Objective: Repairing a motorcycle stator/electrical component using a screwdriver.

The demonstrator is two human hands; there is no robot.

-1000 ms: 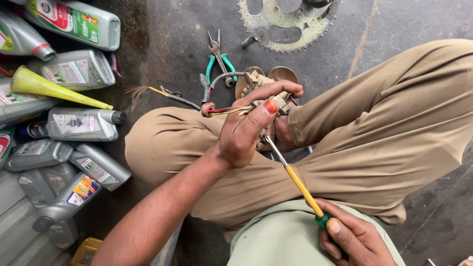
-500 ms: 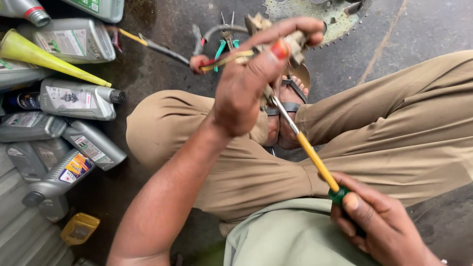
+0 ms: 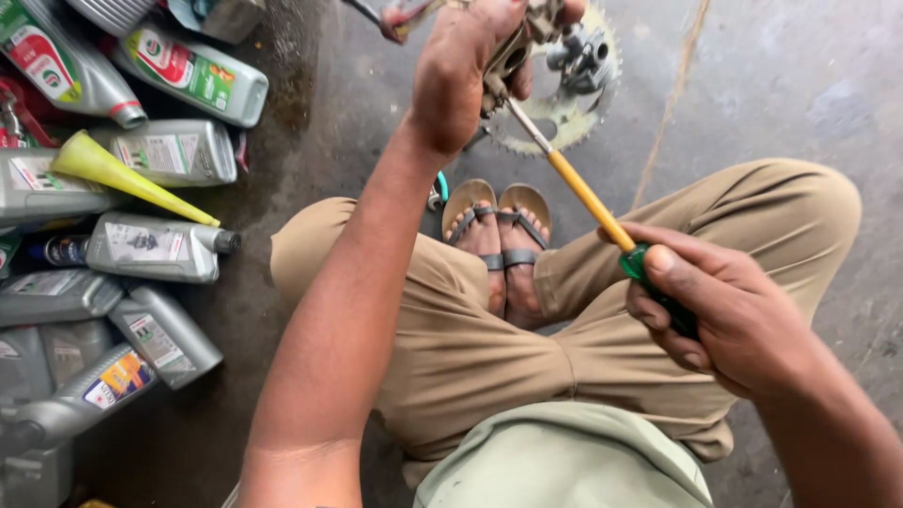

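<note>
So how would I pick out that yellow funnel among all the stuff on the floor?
Look at the heap of grey plastic oil bottles lying on the dark floor to the person's left. Across the middle bottles lies a yellow plastic cone-shaped funnel, narrow tip pointing right. It is the only bright yellow, pointed thing there.

The screwdriver (image 3: 602, 212) is showing a yellow shaft sleeve and a green handle. The trousers (image 3: 602, 348) are looking plain tan, the sandals (image 3: 499, 221) brown with grey straps. The funnel (image 3: 122, 174) is glowing yellow among grey bottles (image 3: 155, 246) bearing green, red and orange labels. The floor (image 3: 771, 85) is lying dark grey, stained.
</note>
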